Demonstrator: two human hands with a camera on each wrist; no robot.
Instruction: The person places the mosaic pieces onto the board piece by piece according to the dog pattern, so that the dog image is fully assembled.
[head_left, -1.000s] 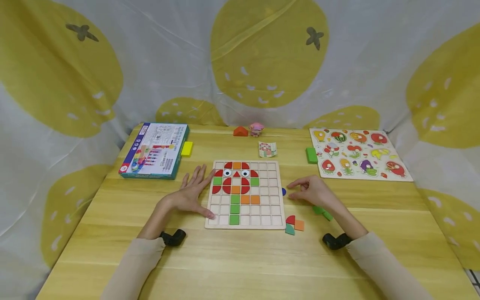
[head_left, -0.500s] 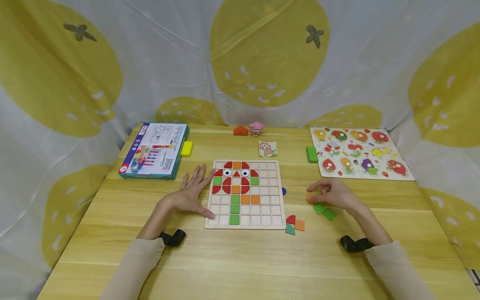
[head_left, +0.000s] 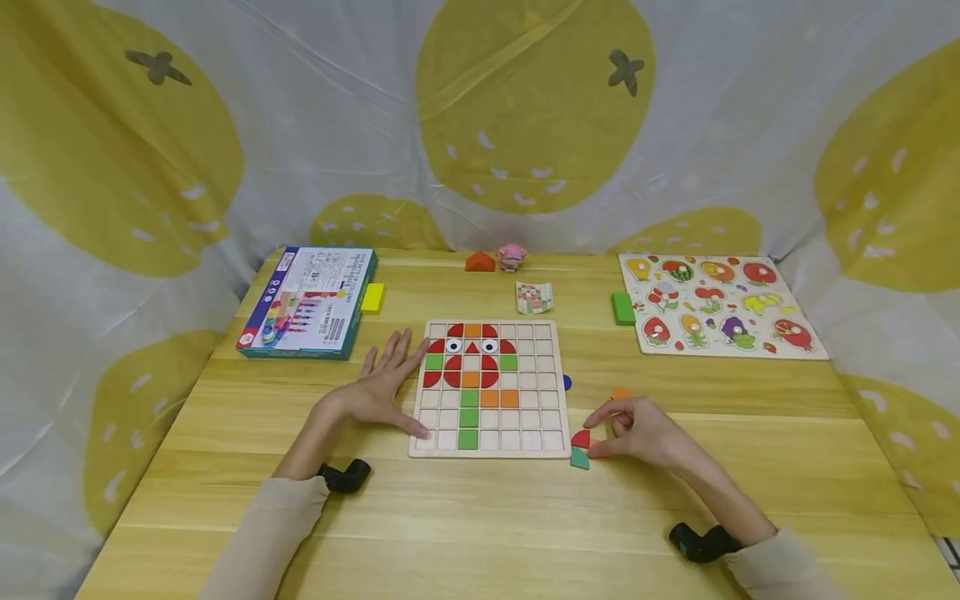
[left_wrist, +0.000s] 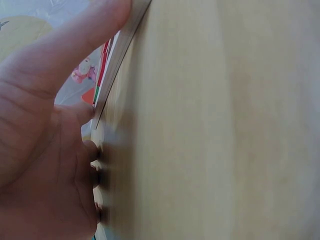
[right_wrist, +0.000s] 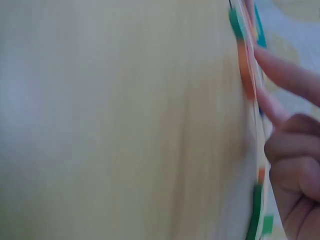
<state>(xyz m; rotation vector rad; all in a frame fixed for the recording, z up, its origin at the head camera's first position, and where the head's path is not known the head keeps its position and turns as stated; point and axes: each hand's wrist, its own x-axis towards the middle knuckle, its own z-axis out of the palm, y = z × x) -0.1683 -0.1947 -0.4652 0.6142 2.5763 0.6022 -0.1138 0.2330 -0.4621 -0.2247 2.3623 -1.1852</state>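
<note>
A wooden grid board [head_left: 529,418] bears red, orange and green pieces, with two eye pieces near its top. My left hand [head_left: 382,390] is spread along its left side, thumb on the lower left corner and index fingertip at the upper left edge. Off the board's lower right corner lie a red quarter-circle [head_left: 581,438], a teal quarter-circle [head_left: 580,458] and an orange square [right_wrist: 245,70]. Over these my right hand [head_left: 645,432] reaches down, thumb at the orange square and index finger near the red piece, with a gap between the fingertips. Its other fingers are curled.
A blue round piece [head_left: 567,382] sits at the board's right edge, another orange piece [head_left: 621,392] beyond my right hand. Farther back are a boxed toy [head_left: 311,304], a pattern card [head_left: 534,297], a pink figurine [head_left: 512,257], a fruit puzzle [head_left: 720,308] and yellow and green blocks [head_left: 623,309].
My right hand went from beside the blue piece to the right, where an orange piece now lies, then back left and nearer to the pieces by the board's corner. My left hand stayed put.
</note>
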